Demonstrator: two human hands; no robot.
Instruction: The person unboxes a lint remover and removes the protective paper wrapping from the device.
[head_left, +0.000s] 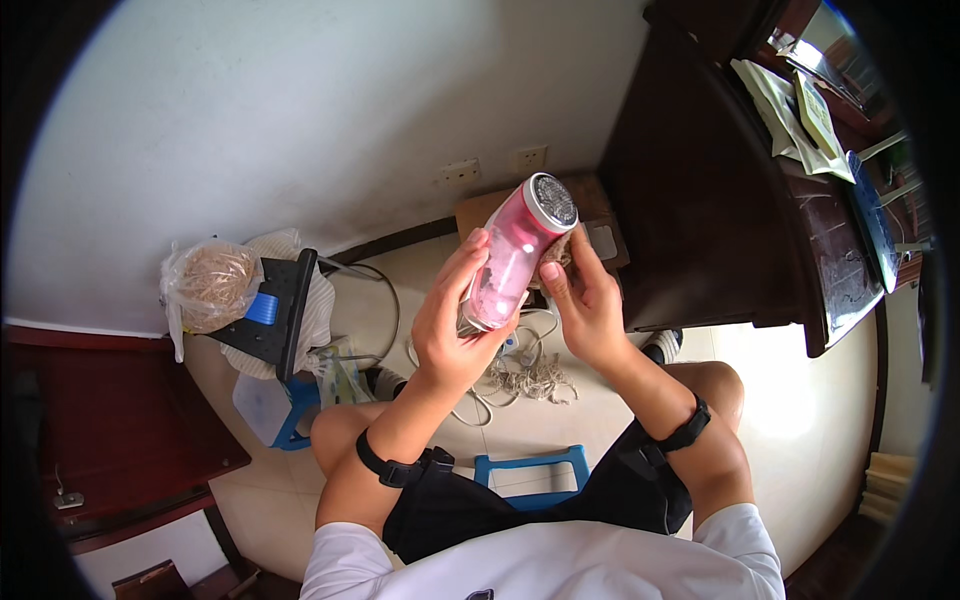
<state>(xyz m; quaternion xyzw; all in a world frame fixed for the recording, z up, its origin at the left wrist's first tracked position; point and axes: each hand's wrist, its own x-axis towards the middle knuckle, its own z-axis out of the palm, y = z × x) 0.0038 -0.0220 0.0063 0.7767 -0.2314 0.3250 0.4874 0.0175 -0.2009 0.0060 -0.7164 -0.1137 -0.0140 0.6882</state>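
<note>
My left hand (446, 315) grips the lower body of a pink, see-through fabric shaver (506, 255), tilted with its round perforated metal head (555, 199) up and to the right. Grey, lint-like specks show in its lower part. In my right hand (592, 300), a brown cloth (559, 251) is pinched between thumb and fingers. The cloth presses against the shaver's right side, just below the head. Part of the cloth is hidden by the fingers and the shaver.
Below my hands, a white cable (480, 416) and a tangle of beige strings (544, 379) lie on the tiled floor. A blue plastic stool (532, 495) shows between my legs. Dark wooden furniture (697, 202) stands right; a plastic bag (214, 281) of straw-like shreds is left.
</note>
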